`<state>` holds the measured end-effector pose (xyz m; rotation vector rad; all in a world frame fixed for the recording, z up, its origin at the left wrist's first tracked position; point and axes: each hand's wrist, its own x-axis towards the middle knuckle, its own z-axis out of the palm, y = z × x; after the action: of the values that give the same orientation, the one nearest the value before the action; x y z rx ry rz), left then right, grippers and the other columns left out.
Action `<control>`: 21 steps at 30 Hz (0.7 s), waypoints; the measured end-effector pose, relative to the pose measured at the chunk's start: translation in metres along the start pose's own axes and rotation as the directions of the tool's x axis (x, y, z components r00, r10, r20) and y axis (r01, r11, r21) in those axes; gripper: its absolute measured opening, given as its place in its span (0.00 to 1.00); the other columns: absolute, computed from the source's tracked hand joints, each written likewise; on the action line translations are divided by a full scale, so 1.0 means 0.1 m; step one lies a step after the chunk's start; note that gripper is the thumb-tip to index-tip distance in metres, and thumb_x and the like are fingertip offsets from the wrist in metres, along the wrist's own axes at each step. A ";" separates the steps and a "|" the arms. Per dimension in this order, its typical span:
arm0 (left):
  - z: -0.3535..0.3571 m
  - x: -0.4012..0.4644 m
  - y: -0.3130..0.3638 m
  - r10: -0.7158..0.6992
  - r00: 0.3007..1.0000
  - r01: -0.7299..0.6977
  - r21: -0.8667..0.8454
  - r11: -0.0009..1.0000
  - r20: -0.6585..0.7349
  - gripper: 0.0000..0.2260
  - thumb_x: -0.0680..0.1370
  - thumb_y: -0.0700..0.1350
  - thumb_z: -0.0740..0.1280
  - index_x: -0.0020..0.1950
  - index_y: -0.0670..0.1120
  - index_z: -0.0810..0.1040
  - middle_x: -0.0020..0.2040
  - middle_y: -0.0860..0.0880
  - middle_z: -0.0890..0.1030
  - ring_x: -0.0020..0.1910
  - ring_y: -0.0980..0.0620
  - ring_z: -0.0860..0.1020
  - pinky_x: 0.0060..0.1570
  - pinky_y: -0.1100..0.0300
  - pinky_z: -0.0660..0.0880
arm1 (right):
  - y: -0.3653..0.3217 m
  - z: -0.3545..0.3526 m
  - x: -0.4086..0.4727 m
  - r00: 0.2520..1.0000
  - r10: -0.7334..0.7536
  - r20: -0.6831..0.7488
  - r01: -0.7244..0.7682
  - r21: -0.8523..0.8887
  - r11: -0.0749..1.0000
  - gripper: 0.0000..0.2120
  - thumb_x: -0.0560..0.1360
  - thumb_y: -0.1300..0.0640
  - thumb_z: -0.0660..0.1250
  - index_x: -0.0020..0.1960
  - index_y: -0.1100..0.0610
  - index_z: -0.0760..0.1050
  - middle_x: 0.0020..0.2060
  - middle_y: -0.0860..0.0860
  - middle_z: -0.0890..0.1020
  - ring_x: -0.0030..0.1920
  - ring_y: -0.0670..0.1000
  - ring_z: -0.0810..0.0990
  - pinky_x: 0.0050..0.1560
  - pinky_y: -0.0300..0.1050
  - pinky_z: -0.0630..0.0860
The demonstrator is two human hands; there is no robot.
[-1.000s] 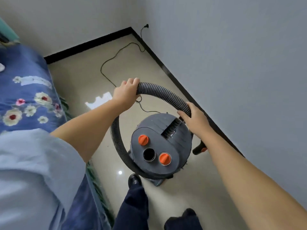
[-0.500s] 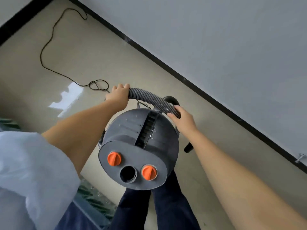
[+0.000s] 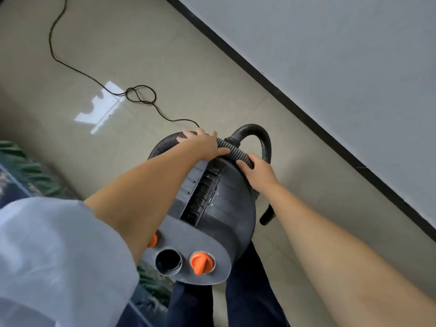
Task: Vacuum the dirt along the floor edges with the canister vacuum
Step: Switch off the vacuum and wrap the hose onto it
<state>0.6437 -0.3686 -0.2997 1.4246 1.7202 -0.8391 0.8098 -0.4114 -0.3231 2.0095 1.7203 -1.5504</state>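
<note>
Right now both hands hold the ribbed hose across the top of the canister vacuum, which stands at the person's legs. The left hand wraps its fingers over the hose; the right hand curls round it nearer the rigid bend. The nozzle hangs to the right, pointing down toward the black baseboard, so the right hand looks better placed to steer it along that edge.

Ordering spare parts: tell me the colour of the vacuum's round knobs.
Orange knobs on the dark grey canister vacuum, seen best in the head view.
</note>
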 end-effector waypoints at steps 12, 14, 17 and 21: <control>0.05 0.16 0.19 -0.134 0.991 0.134 -0.190 0.972 0.011 0.34 0.76 0.63 0.60 0.76 0.47 0.57 0.77 0.39 0.48 0.73 0.30 0.40 0.69 0.33 0.49 | 0.02 0.00 0.27 0.993 0.025 0.118 -0.019 -0.054 0.998 0.13 0.79 0.46 0.59 0.53 0.54 0.74 0.47 0.53 0.79 0.54 0.59 0.77 0.55 0.51 0.72; 0.09 0.10 0.09 -0.087 0.994 0.069 -0.255 0.964 -0.060 0.30 0.76 0.62 0.61 0.74 0.48 0.61 0.76 0.41 0.52 0.75 0.33 0.41 0.70 0.35 0.51 | -0.07 -0.12 0.19 0.987 0.056 0.153 -0.051 -0.040 0.998 0.18 0.80 0.46 0.58 0.64 0.56 0.71 0.59 0.56 0.78 0.63 0.58 0.74 0.59 0.48 0.68; 0.15 -0.13 -0.15 0.006 0.976 -0.088 -0.372 0.924 -0.216 0.24 0.79 0.54 0.60 0.73 0.48 0.63 0.75 0.44 0.58 0.75 0.41 0.51 0.71 0.41 0.57 | -0.27 -0.34 0.04 0.991 0.062 0.118 -0.060 -0.020 0.998 0.27 0.79 0.45 0.58 0.75 0.52 0.59 0.72 0.54 0.67 0.71 0.55 0.66 0.69 0.48 0.62; 0.06 -0.67 -0.44 -0.075 0.915 -0.197 -0.601 0.774 -0.397 0.19 0.80 0.47 0.60 0.70 0.45 0.67 0.68 0.43 0.68 0.67 0.44 0.67 0.63 0.52 0.67 | -0.72 -0.55 -0.23 0.998 -0.002 -0.064 0.005 0.036 0.999 0.22 0.81 0.50 0.56 0.73 0.56 0.63 0.66 0.55 0.74 0.65 0.55 0.72 0.62 0.44 0.67</control>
<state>0.6086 -0.4152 -0.2441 1.2042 1.9800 0.1238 0.7916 -0.3666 -0.2429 2.0965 1.7311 -1.5459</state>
